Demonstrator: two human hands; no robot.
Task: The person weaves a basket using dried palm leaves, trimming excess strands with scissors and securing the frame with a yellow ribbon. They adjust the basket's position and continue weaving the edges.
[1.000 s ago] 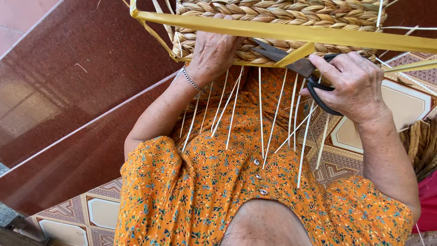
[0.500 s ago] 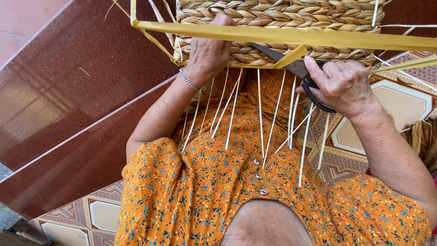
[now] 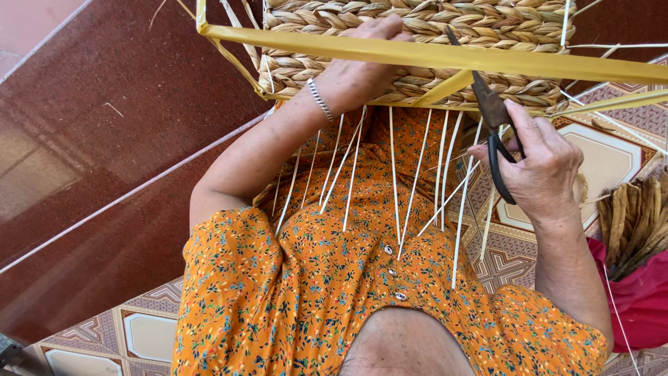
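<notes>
Head view: my left hand presses the braided straw basket on its yellow frame; right hand grips black scissors (blades nearly closed). I'd snip pale spokes close, steadily.

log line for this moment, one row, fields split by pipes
left hand pressed on woven basket | right hand holds black scissors, blades by yellow frame bar | pale strands hang over lap

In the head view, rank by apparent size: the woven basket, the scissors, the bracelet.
1. Woven basket, by far the largest, cut off at the top edge.
2. Scissors in the right hand.
3. Bracelet on the left hand's wrist.
</notes>
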